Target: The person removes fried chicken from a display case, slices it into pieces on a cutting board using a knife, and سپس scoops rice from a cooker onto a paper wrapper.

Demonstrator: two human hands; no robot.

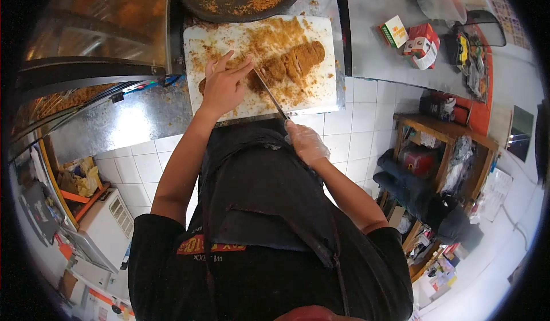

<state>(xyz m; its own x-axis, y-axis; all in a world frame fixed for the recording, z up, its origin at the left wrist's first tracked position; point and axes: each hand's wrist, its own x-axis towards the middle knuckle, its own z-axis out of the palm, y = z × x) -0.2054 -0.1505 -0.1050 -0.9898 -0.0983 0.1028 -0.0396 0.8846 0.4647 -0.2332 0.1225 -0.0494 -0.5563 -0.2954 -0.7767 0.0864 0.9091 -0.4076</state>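
A white cutting board (300,102) strewn with brown crumbs lies before me. On it is a breaded, browned piece of food (300,61), cut into sections toward its right end. My left hand (225,82) is bare and rests on the food's left part with spread fingers; part of the food shows left of the hand. In my right hand (306,142), covered by a clear plastic glove, is the handle of a knife (270,92). Its blade points up and left, its tip by my left fingertips at the food. The food under my left palm is hidden.
A dark round pan (240,16) holding crumbs stands just beyond the board. At the left is a metal-and-glass case (99,28). Small boxes (423,41) sit on a steel counter (369,33) at the right. A wooden shelf (447,127) with bags stands lower right.
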